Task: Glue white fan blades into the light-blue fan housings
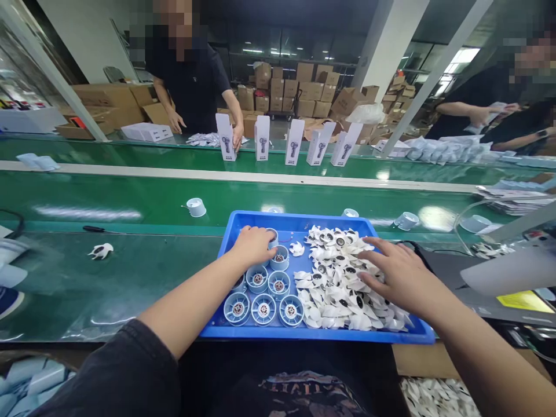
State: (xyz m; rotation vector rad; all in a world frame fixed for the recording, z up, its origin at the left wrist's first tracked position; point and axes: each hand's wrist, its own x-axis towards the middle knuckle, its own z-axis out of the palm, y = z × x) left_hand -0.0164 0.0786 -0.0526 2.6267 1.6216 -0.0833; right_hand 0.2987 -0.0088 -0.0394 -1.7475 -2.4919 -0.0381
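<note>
With the left hand (253,246) closed round a round housing (273,236) in the blue tray (304,223), I'd let the open right hand (402,278) pinch just one white fan blade (343,284) off the pile

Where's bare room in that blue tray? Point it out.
Inside the blue tray, blue floor shows along the far wall between the left hand and the white fan blades. The round housings crowd the near left; the right hand covers the blades.

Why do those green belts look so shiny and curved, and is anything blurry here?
In the head view, ceiling lamps glare white on the green conveyor belt; the wide lens bows its edges. The blue tray and both hands, left hand and right hand, look sharp; the grey arm at right is blurred.
</note>
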